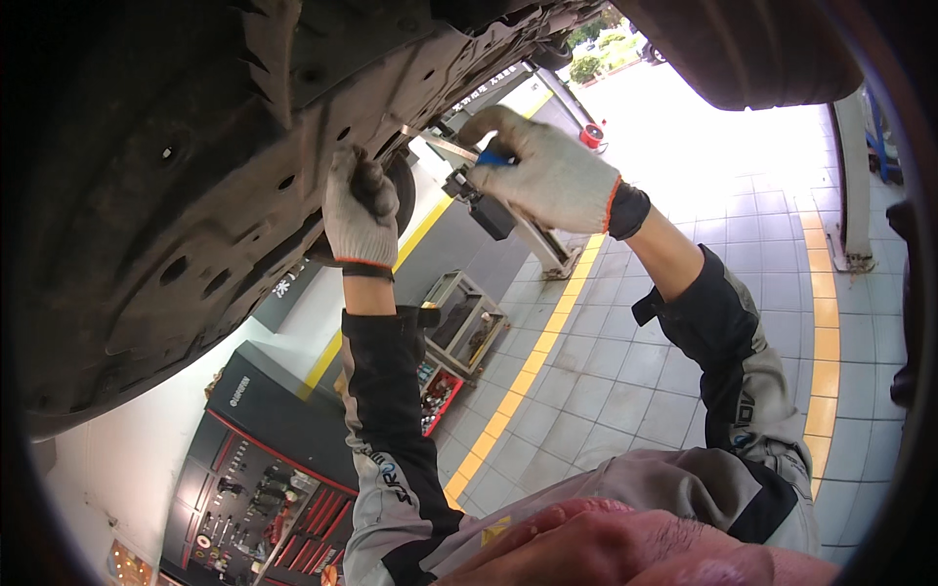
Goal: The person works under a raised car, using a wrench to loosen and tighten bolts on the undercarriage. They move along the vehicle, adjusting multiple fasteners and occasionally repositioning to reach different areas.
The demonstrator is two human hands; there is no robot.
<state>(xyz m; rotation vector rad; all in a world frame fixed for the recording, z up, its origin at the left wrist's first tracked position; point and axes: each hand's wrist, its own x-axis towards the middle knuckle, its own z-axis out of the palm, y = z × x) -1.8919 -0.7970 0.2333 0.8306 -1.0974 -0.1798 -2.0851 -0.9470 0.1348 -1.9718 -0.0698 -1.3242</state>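
Left hand (360, 207): gloved, curling shut against the black undertray (176, 195) overhead, apparently steadying the panel.
Right hand (549, 176): gloved, gripping a blue-handled screwdriver (467, 152), pointing its metal shaft left toward the undertray's edge, just right of the left hand.
Below both hands: tool cart (459, 327) standing on grey floor tiles (625, 371), within reach.

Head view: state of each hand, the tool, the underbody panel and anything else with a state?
Left hand: gloved, raised, fist closed against the underbody panel.
Right hand: gloved, raised, gripping the tool.
Tool: blue-handled, metal shaft pointing at the panel edge, tip hidden.
Underbody panel: overhead, dirty, in place.
Tool board: hung with tools.
Parts cart: standing by the yellow floor line.
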